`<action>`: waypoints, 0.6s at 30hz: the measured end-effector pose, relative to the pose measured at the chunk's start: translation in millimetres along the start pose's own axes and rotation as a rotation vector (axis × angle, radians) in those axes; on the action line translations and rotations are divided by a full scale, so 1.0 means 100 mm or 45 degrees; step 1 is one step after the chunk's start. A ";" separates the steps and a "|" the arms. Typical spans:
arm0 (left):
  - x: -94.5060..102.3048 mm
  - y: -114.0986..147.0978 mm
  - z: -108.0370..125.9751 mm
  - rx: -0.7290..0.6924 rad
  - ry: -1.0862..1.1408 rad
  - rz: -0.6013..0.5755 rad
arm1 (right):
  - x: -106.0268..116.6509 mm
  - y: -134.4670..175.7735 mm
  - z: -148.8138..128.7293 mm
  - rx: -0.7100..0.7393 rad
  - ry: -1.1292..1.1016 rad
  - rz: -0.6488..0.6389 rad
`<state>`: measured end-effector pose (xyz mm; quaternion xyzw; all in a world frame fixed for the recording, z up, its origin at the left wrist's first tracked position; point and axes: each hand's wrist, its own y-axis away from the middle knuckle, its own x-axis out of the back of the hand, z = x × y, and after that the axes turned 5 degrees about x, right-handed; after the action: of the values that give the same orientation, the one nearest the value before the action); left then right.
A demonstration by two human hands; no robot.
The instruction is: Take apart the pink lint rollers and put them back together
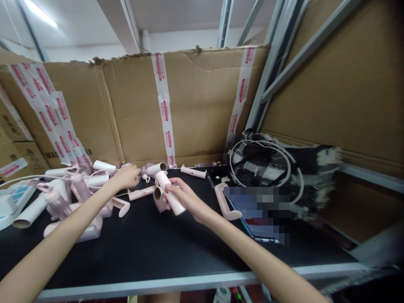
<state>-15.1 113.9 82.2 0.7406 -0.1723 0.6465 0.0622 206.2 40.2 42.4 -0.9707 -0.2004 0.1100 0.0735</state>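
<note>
My right hand (181, 195) is closed around a smooth pale pink tube (174, 201), tilted with its lower end toward me. Close behind its fingers, a roll with a brown cardboard core (158, 193) shows its open end; whether the hand touches it I cannot tell. My left hand (128, 176) is over the parts at the back, its fingers curled and partly hidden, so anything in them cannot be made out. Just right of it lies another cardboard-cored roll (157, 169). Below are a pink bracket-shaped piece (143, 192) and a second pink bracket (120, 206).
Pink parts and white rolls (28, 214) are heaped at the left. A pink bracket (224, 204) rests against a phone (252, 223) on the right. Behind it lie a coiled white cable (288, 168) and shaggy checked cloth (315, 172). A taped cardboard wall (135, 105) closes the back.
</note>
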 end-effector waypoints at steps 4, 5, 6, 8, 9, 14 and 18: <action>0.31 0.32 0.11 0.026 0.420 0.587 | 0.02 0.01 -0.05 -0.026 -0.115 0.124; 0.33 0.42 0.17 -0.007 0.696 0.796 | 0.02 0.01 -0.08 -0.036 -0.169 0.120; 0.33 0.52 0.23 -0.058 0.954 0.935 | 0.01 0.02 -0.10 -0.044 -0.237 0.123; 0.27 0.70 0.36 -0.149 1.266 1.083 | -0.02 0.03 -0.15 -0.041 -0.383 0.125; 0.22 0.78 0.42 -0.190 1.312 1.094 | -0.04 0.04 -0.18 -0.020 -0.446 0.116; -0.09 1.00 0.58 -0.373 1.304 0.826 | -0.11 0.12 -0.26 0.089 -0.481 -0.035; -0.27 0.93 0.55 -0.178 1.445 0.752 | -0.09 0.15 -0.27 0.054 -0.300 -0.075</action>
<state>1.8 14.4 35.1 0.1989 -0.3511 0.9149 0.0111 210.6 20.4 67.7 -0.9430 -0.2337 0.2254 0.0733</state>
